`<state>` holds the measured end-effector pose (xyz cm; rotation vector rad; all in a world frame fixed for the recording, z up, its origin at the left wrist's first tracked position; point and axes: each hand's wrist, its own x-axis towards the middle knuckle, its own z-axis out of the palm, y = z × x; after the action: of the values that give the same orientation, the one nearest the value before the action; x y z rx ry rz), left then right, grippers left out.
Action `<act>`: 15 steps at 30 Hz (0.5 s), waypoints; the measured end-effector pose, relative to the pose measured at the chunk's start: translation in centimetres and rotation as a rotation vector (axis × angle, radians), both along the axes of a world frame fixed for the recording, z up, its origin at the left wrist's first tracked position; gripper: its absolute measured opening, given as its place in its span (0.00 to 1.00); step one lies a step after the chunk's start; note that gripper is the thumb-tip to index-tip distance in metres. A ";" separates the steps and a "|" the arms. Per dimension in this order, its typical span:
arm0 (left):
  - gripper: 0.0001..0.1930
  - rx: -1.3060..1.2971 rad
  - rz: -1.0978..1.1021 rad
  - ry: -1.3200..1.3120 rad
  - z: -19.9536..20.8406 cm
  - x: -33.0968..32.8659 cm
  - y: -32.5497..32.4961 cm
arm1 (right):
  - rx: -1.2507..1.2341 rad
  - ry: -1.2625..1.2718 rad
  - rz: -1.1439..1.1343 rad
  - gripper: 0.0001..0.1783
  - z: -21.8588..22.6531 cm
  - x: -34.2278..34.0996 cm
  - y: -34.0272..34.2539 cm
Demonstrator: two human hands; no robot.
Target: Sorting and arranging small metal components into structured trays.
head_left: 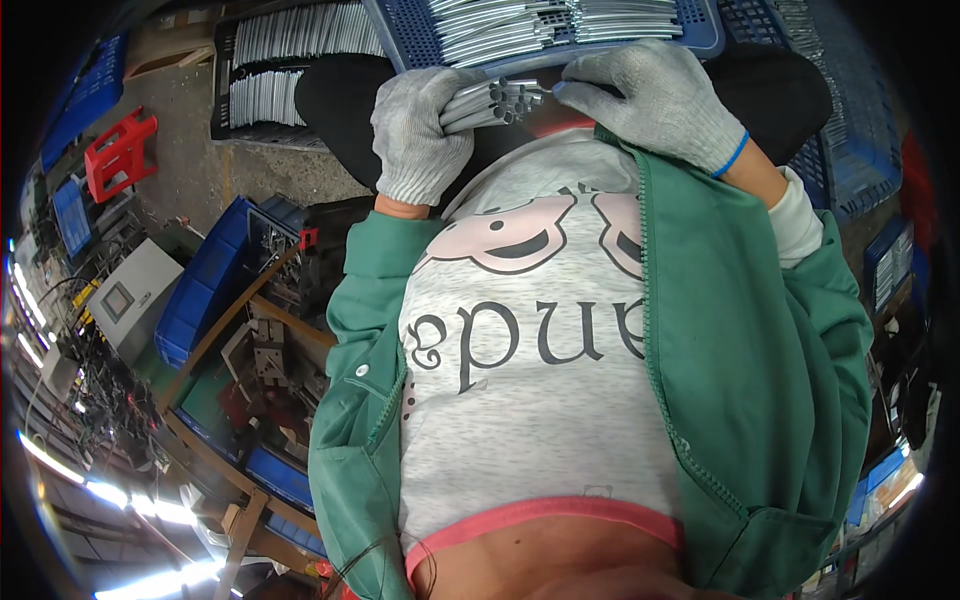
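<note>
My left hand (420,130), in a grey knit glove, is closed around a bundle of short silver metal tubes (497,103), their open ends facing right. My right hand (650,100), also gloved with a blue cuff band, rests fingertips against the tube ends and holds nothing of its own. Both hands sit close to my chest, above a grey printed shirt and open green jacket (760,340). Just beyond the hands lies a blue perforated crate (410,35) with many more silver tubes (540,25) laid in rows.
A dark tray of silver tubes (270,70) lies on the concrete floor at upper left. A red stool (120,150) stands further left. Blue bins (205,285) and a workbench with metal tooling (265,350) stand at left. More blue crates (850,150) sit at right.
</note>
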<state>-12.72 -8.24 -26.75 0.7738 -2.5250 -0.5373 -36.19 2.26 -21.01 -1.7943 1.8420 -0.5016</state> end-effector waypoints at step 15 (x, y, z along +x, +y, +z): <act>0.17 -0.008 -0.004 0.038 -0.1 -0.3 0.3 | 0.101 0.008 -0.049 0.15 0.2 0.1 -0.4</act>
<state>-13.01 -7.97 -26.84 0.7492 -2.4924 -0.5376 -36.08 1.89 -20.78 -1.6902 1.8863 -0.4128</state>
